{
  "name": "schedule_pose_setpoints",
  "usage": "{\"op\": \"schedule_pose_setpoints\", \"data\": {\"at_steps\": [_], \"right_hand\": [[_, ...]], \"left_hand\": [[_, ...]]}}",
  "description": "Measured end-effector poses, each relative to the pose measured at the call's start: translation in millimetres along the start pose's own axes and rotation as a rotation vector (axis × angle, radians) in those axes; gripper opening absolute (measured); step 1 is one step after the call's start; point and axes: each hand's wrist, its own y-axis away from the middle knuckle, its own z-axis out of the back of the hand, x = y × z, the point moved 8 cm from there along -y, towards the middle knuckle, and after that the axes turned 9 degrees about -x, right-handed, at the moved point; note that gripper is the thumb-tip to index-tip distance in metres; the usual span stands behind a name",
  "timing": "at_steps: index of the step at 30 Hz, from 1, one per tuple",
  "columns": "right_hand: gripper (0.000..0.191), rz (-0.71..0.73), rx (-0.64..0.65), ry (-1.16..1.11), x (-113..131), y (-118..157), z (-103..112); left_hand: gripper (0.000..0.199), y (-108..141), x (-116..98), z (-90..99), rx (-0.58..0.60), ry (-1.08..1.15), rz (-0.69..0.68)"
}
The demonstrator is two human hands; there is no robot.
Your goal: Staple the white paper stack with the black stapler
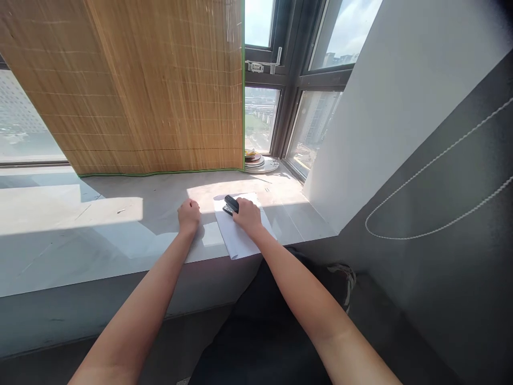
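A black stapler (231,205) is gripped in my right hand (248,215), its dark end pointing up and left. It is over the upper part of some white paper (236,235) on the window sill. The paper's near edge reaches the front edge of the sill, with one corner slightly bent. Left of the paper, my left hand (188,216) rests on the sill as a closed fist, apart from the paper. No object shows in it.
The pale window sill (120,246) runs across the view, striped with sunlight. A bamboo blind (168,91) hangs to its back edge. Stacked plates (260,163) stand in the window corner. A white bead cord (401,238) loops at the right wall.
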Motion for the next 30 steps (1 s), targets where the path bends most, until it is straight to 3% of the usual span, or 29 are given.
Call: {"op": "schedule_pose_setpoints", "data": {"at_steps": [6,9,18,23,24,27,30], "right_hand": [[0.017,-0.169,-0.038,0.111,-99,0,46],[0.021,-0.244,-0.069,0.142,-134,8,65],[0.023,-0.206,-0.031,0.107,-140,5,68],[0.037,-0.143,0.100,-0.154,-166,-16,70],[0.039,-0.151,0.078,-0.210,-176,-22,73],[0.038,-0.107,-0.150,-0.207,-197,-43,84],[0.024,0.138,-0.155,-0.160,-181,-60,61]], "left_hand": [[0.029,0,-5,-17.0,0.116,-0.179,-0.076],[0.028,1,-8,-22.0,0.157,-0.245,-0.121],[0.028,2,-8,-21.9,0.189,-0.270,-0.134],[0.029,2,-6,-23.0,0.193,-0.243,-0.116],[0.029,2,-6,-22.9,0.188,-0.238,-0.116],[0.029,2,-6,-22.2,0.171,-0.226,-0.116],[0.027,1,-4,-21.3,0.160,-0.199,-0.113]]}}
